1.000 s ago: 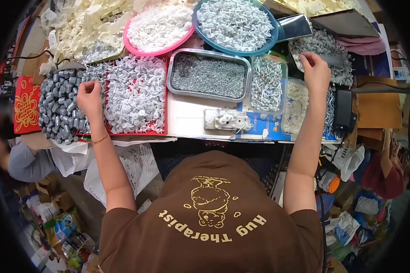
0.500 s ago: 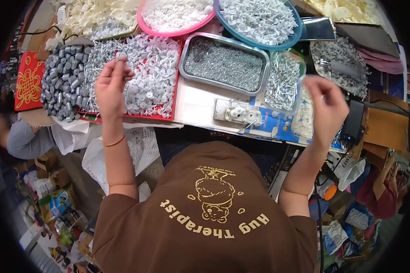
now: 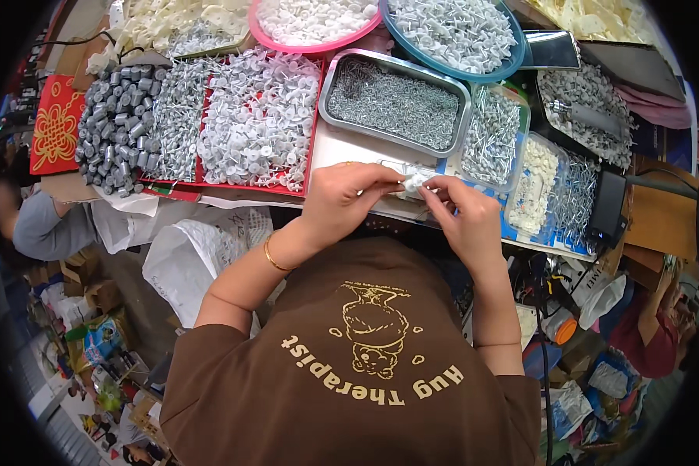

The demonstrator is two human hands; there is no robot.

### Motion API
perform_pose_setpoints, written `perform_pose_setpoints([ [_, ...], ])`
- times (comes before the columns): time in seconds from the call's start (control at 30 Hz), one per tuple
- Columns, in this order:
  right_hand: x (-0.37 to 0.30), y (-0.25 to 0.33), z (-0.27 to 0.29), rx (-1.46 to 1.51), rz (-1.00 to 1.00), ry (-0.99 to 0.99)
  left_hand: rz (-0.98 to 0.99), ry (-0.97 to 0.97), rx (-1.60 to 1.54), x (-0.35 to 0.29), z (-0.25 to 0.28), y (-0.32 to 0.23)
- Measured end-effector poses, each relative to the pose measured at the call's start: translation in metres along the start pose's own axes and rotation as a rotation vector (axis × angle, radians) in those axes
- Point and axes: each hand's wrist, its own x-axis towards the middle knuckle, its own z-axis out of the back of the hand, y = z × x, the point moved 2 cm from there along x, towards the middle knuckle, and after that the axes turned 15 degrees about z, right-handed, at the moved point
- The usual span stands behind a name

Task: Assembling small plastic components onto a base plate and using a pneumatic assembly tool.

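Both hands meet over a small pale work block (image 3: 392, 165) near the front edge of the table. A small white plastic piece (image 3: 416, 182) shows at the fingertips there; whether it is held or rests on the block cannot be made out. My left hand (image 3: 343, 196) has thumb and forefinger pinched at the piece's left side. On the right side, my right hand (image 3: 467, 217) pinches too, its fingertips almost touching the piece. What either pinch holds is too small to tell. The hands cover most of the block.
Left of my hands, a red tray (image 3: 315, 128) bears white-headed pins beside grey cylinders (image 3: 120, 124). A metal tray (image 3: 330, 124) of small metal parts lies behind. Clear tubs of nails (image 3: 489, 136) and cream pieces (image 3: 534, 186) stand right. Pink (image 3: 255, 27) and teal (image 3: 520, 58) basins sit farther back.
My left hand has come right from above the red tray, and my right hand left from beside the tub of nails. Both now meet at the work block.
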Motion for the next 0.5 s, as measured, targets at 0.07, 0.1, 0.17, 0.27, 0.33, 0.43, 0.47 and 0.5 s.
perform_pose_setpoints([
  [0.07, 0.002, -0.001, 0.001, 0.028, -0.029, 0.022, -0.055, -0.034, 0.041, 0.001, -0.005, 0.003],
  [0.1, 0.003, 0.000, 0.002, 0.024, -0.048, 0.027, -0.110, -0.058, 0.078, 0.000, -0.006, 0.004],
  [0.17, 0.003, 0.002, 0.002, 0.019, -0.066, 0.031, -0.178, -0.057, 0.137, -0.003, -0.008, 0.008],
  [0.27, 0.006, 0.001, 0.003, -0.020, -0.018, 0.038, -0.376, -0.110, 0.391, -0.001, -0.011, -0.008],
  [0.33, 0.008, 0.000, 0.004, -0.002, -0.014, 0.068, -0.413, -0.130, 0.407, -0.001, -0.013, -0.014],
  [0.43, 0.020, -0.002, 0.013, 0.010, -0.047, 0.172, -0.360, -0.052, 0.468, 0.002, -0.015, -0.010],
  [0.47, 0.025, -0.004, 0.016, 0.021, -0.070, 0.246, -0.367, -0.061, 0.470, 0.002, -0.015, -0.010],
  [0.5, 0.029, -0.004, 0.019, 0.018, -0.061, 0.244, -0.386, -0.028, 0.475, 0.000, -0.015, -0.011],
])
